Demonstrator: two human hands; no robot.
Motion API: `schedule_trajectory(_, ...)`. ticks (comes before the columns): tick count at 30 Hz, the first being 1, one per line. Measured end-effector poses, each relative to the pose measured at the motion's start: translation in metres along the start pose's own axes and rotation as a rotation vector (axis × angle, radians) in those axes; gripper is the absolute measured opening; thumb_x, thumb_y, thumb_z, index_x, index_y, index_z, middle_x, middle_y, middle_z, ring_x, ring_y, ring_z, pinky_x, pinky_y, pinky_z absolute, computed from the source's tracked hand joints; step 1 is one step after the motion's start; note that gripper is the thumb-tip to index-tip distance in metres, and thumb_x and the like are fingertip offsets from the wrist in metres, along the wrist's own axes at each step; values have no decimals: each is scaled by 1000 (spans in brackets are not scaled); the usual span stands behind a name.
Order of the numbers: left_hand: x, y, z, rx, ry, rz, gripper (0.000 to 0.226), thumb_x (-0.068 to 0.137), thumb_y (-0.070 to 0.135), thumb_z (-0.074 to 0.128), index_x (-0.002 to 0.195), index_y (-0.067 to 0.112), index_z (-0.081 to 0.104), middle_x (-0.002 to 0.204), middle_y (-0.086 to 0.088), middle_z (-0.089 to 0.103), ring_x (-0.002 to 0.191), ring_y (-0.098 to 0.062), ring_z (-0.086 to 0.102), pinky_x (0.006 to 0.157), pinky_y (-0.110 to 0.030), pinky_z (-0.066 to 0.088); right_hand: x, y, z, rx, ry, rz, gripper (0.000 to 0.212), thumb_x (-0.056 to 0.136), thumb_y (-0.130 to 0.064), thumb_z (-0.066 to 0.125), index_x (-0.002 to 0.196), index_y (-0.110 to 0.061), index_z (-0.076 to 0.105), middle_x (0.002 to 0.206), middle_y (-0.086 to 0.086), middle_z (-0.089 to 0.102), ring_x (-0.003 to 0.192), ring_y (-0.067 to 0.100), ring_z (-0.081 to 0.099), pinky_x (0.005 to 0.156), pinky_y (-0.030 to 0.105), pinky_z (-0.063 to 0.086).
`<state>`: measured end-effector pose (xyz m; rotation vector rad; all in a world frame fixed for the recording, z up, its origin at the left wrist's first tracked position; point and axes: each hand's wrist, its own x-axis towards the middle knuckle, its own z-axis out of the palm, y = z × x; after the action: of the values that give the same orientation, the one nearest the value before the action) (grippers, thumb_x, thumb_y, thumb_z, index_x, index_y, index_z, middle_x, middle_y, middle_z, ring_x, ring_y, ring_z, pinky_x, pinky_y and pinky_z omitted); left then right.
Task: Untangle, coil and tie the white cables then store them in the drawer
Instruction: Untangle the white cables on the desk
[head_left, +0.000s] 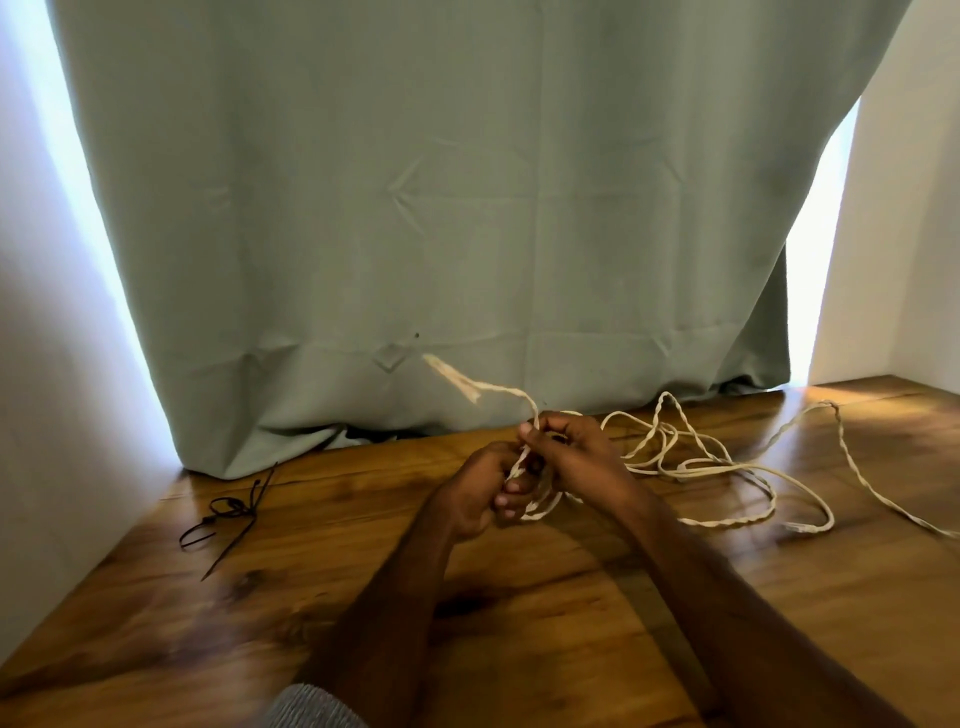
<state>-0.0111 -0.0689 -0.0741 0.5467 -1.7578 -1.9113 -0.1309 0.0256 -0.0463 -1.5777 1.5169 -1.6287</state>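
1. White cables (701, 467), twisted in pairs, lie in loose, overlapping loops on the wooden desk (519, 623), spreading rightward and away from both hands; one long run trails off toward the right edge of the view.
2. Green curtain (467, 208) hangs behind the desk, its hem resting on the far edge of the desktop. No drawer is in view.
3. Right hand (571, 452) is closed around the strands at the near-left end of the tangle, fingers (530, 431) pinching the cable just below its free end; it lies nearer the loose loops than the other hand.
4. Left hand (483, 493), touching the right, is curled shut on the same bundle lower down, where a small loop hangs below the fists.
5. Free cable end (457, 382), blurred, rises up and to the left from the pinch, its long axis slanting toward the curtain.
6. Black cable ties (228, 514) rest on the desk well to the left, nearer the left hand.
7. No brand, label or legible writing is visible.
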Motion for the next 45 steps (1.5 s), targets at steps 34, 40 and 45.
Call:
schedule_trajectory(34,-12,24,-19,-650,-435,159,42,91,40,67,61,14,52,39,4,27,29,-9,20,33,-16,25,-2,-10,7,4,-59,77,26,107,-17,42,115,-28,64,79,2,69,48,17,53,40,27,38)
schedule_trajectory(40,-6,17,-16,-617,-111,199,46,88,48,63,58,17,47,34,7,32,25,-4,22,30,-12,25,-8,-9,-1,270,-220,114,28,106,-31,44,111,-11,63,54,-3,50,37,8,34,38,20,25)
schedule_trajectory(45,-4,15,-8,-434,151,249,37,85,42,60,68,12,48,38,5,30,27,-3,25,33,-13,23,-9,-4,7,121,-136,46,21,95,-10,68,116,-12,69,70,-7,71,52,3,60,48,17,43)
